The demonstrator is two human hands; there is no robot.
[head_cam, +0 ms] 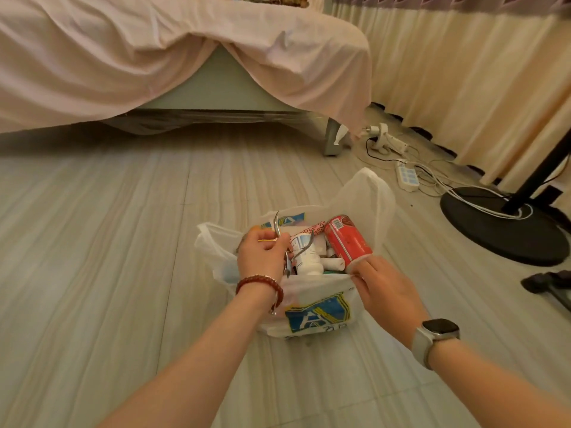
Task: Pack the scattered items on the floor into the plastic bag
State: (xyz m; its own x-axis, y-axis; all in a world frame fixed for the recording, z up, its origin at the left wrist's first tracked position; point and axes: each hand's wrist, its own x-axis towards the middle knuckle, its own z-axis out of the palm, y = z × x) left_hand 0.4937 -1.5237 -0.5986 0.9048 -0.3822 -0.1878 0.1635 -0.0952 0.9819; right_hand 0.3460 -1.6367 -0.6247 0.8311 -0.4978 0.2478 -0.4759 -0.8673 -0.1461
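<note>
A white plastic bag [318, 310] with a blue and yellow logo stands open on the floor in front of me. Inside it I see a red can [347, 240] lying tilted, a white bottle [304, 253] and a pink patterned item [313, 227]. My left hand [262, 254], with a red bead bracelet on the wrist, is shut on metal nippers [285, 242] held over the bag's mouth. My right hand [386, 288], with a watch on the wrist, pinches the bag's near rim just below the can.
A bed with a pink sheet [185, 57] fills the far side. To the right lie a white power strip [408, 177] with cables, a small white fan [381, 139] and a black round stand base [503, 223]. Cream curtains [463, 72] hang behind them.
</note>
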